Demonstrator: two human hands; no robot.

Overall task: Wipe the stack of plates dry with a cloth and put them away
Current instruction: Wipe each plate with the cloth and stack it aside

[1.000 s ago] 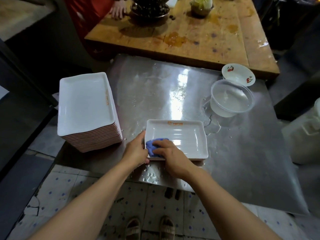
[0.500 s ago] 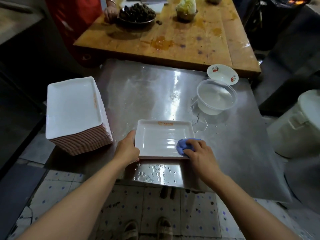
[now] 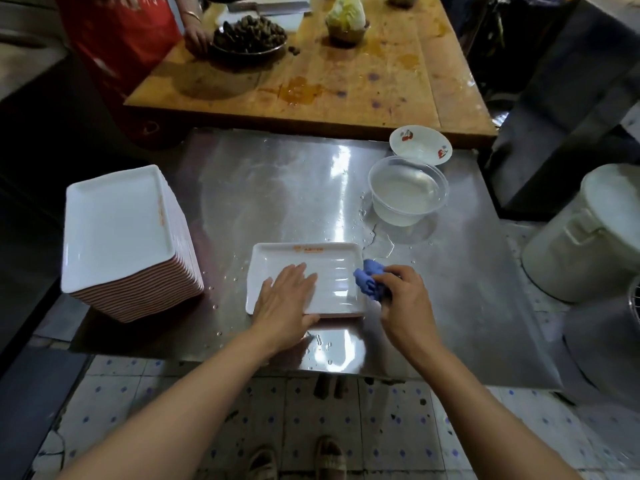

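Plate (image 3: 332, 271) sits at table (image 3: 263, 188) centre-front. Left hand (image 3: 284, 306) flat on it, fingers straight, pressing. Right hand (image 3: 403, 306) bunches blue cloth (image 3: 367, 279) at plate's 3 o'clock edge. Stack of plates (image 3: 121, 237) at 9 o'clock, apart; clear tub (image 3: 408, 188) at 1 o'clock.

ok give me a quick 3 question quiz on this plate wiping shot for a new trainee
1. True or false: the left hand lies flat, fingers straight, on the single plate.
2. Which of these does the right hand hold? A) a sponge B) the blue cloth C) a small bowl
3. Fill in: the stack of plates stands to the ____ of the single plate, on the metal table.

Key
1. True.
2. B; the cloth is bunched in its fingers at the plate's right edge.
3. Left.
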